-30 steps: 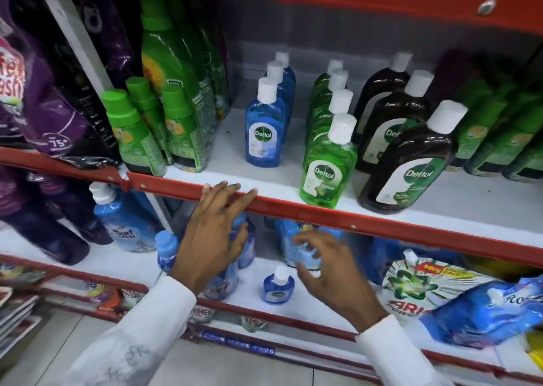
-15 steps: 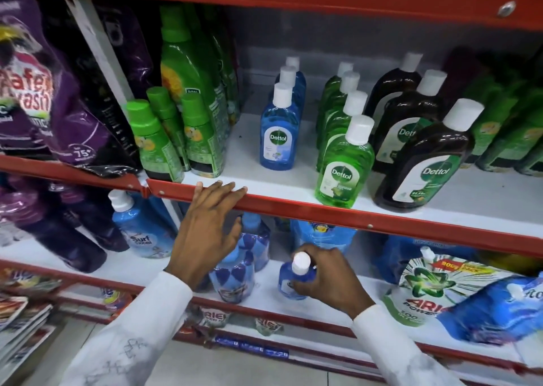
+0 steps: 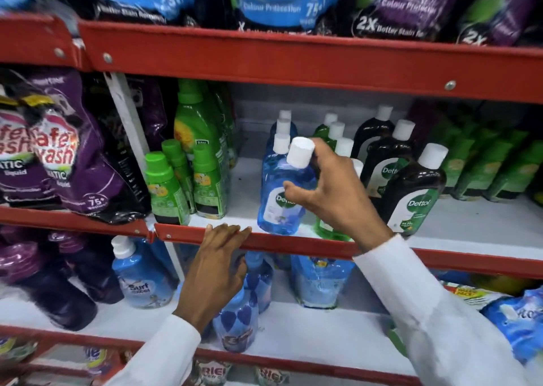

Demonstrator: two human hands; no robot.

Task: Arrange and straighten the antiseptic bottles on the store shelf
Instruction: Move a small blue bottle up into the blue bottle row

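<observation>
My right hand (image 3: 332,191) grips a blue antiseptic bottle (image 3: 279,206) with a white cap by its neck and shoulder. The bottle is tilted, cap to the right, and hangs just over the front of the middle shelf (image 3: 470,227). Directly behind it runs a row of blue bottles (image 3: 281,142). A row of green antiseptic bottles (image 3: 336,129) stands to the right, partly hidden by my hand. Further right are dark brown antiseptic bottles (image 3: 411,191). My left hand (image 3: 217,262) rests with flat fingers on the red shelf rail (image 3: 308,243), holding nothing.
Green-capped bottles (image 3: 167,191) stand left of a bare gap on the middle shelf. Purple detergent pouches (image 3: 58,150) fill the far left. On the lower shelf are a Surf pouch (image 3: 138,277), a blue heart-patterned bottle (image 3: 238,318) and blue refill packs (image 3: 320,280).
My right hand has lifted the blue bottle from the lower shelf up to the middle shelf's front. The view has tilted upward. My left hand stays on the rail.
</observation>
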